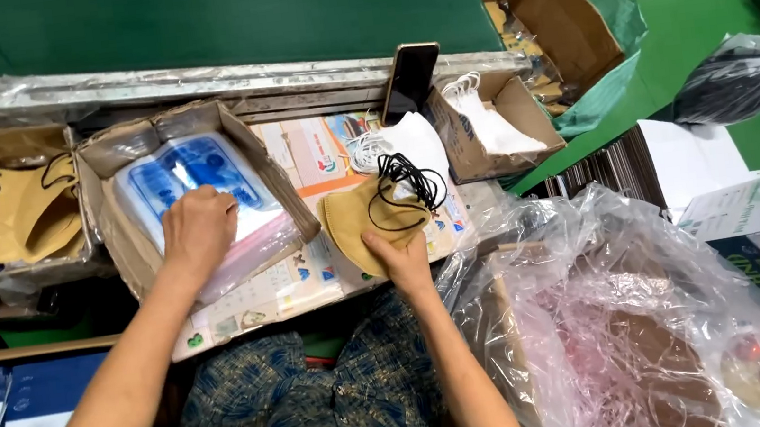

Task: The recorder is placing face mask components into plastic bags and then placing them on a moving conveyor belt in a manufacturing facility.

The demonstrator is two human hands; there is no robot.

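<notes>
Fingers of the left hand (198,226) are curling onto a plastic pouch (206,190), peeling one free; right of it, the right hand (401,257) is pinching a tan mask (357,221), steadying it.

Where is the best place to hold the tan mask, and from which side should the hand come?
Probably the near lower edge of the tan mask, coming from the person's side, as the right hand does. The black ear loops lie tangled at the far end, so fingers stay clear there.

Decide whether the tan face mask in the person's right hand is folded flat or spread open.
Folded flat. The tan face mask lies doubled along its centre crease, black ear loops bunched on top, held at its lower edge by the right hand.
</notes>
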